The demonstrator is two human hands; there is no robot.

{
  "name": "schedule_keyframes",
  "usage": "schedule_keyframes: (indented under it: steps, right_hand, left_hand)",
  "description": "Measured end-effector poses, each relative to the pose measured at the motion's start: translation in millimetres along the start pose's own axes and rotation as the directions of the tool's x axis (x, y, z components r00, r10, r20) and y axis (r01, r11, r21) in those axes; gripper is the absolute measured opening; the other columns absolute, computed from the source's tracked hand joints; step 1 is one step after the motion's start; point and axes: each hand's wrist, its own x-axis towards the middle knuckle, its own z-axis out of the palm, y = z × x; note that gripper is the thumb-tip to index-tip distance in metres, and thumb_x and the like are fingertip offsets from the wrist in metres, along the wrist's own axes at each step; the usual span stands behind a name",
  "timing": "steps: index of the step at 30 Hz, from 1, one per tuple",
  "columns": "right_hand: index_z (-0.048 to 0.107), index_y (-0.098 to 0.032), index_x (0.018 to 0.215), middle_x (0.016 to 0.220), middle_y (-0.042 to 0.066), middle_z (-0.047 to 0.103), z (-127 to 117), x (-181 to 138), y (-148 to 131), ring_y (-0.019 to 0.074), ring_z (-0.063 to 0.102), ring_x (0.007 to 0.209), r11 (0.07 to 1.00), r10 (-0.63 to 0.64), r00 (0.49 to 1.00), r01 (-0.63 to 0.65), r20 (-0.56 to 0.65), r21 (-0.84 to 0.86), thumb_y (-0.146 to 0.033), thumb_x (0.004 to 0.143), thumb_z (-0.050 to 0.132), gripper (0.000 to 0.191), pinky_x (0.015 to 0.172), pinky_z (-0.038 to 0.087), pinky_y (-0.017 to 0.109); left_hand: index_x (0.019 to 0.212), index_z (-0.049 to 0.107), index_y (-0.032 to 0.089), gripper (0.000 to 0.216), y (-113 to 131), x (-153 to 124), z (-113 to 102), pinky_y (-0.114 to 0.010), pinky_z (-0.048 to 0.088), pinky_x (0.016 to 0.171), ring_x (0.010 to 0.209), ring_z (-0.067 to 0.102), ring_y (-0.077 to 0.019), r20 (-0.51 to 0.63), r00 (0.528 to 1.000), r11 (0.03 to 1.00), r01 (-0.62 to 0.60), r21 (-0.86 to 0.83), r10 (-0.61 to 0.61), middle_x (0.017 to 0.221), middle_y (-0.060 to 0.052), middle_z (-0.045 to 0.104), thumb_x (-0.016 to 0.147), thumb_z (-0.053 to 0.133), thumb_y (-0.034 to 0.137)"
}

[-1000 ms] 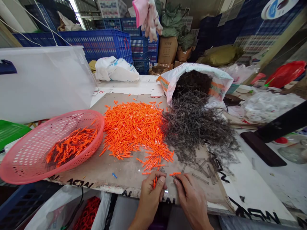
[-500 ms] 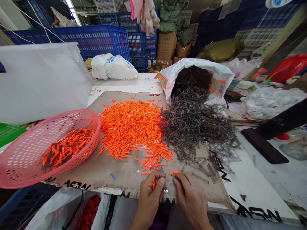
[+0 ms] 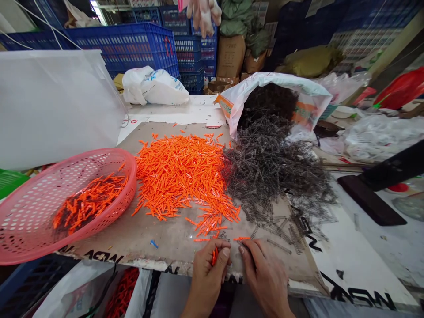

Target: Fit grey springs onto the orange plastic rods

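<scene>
My left hand (image 3: 209, 267) is closed, its thumb and fingers curled round a few small orange plastic pieces (image 3: 215, 256). My right hand (image 3: 266, 271) rests at the board's front edge, with thumb and forefinger drawn together; whatever lies between them is hidden. One loose orange piece (image 3: 241, 238) lies right at its fingertips. A large pile of the same orange pieces (image 3: 180, 172) spreads beyond my hands. To its right, dark coil springs (image 3: 265, 163) spill from a white sack (image 3: 313, 90). Several loose springs (image 3: 279, 246) lie beyond my right hand.
A pink perforated basket (image 3: 130, 185) with orange pieces and dark springs stands left. Below the edge is a bag of red pieces (image 3: 123, 291). A white bin (image 3: 56, 106) and blue crates (image 3: 132, 46) stand behind. A black stand (image 3: 371, 201) is at right.
The view has shifted slightly, so the background sits a little higher. Both hands keep nearly the same pose and place; the left still holds orange pieces.
</scene>
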Motion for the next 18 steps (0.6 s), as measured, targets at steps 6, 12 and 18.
schedule_keyframes:
  steps: [6, 12, 18]
  right_hand:
    - [0.065, -0.024, 0.099, 0.086, 0.004, 0.068, -0.8, 0.5, -0.3, 0.0186, 0.063, 0.073, 1.0, -0.015, 1.0, 0.015, -0.011, -0.013, -0.036, 0.1, 0.036, 0.032, 0.064, 0.041, 0.028]
    - [0.065, -0.023, 0.1, 0.086, 0.005, 0.067, -1.7, 1.1, -2.4, 0.0197, 0.063, 0.074, 1.0, -0.004, 1.0, 0.004, -0.001, -0.018, -0.036, 0.101, 0.033, 0.034, 0.063, 0.04, 0.029]
    - [0.065, -0.024, 0.099, 0.086, 0.004, 0.068, -1.3, 1.0, -1.8, 0.0194, 0.063, 0.071, 1.0, -0.006, 1.0, 0.006, -0.011, -0.022, -0.038, 0.101, 0.032, 0.036, 0.061, 0.038, 0.029]
  left_hand:
    - [0.085, 0.066, 0.017, 0.031, 1.5, 1.0, 0.0, -0.019, 0.028, 0.042, 0.044, 0.038, -0.0069, -0.009, 1.0, 1.0, 0.009, 0.021, -0.009, 0.061, 0.003, 0.052, 0.085, 0.06, 0.047]
    - [0.085, 0.066, 0.017, 0.032, 2.1, -0.5, 1.3, -0.018, 0.028, 0.041, 0.043, 0.038, -0.0059, -0.018, 1.0, 1.0, 0.012, -0.002, -0.012, 0.059, 0.003, 0.051, 0.084, 0.062, 0.048]
    - [0.085, 0.066, 0.016, 0.031, 1.7, -0.6, 1.6, -0.018, 0.027, 0.041, 0.044, 0.037, -0.0058, -0.013, 1.0, 1.0, 0.014, 0.0, -0.014, 0.059, 0.003, 0.051, 0.085, 0.061, 0.047]
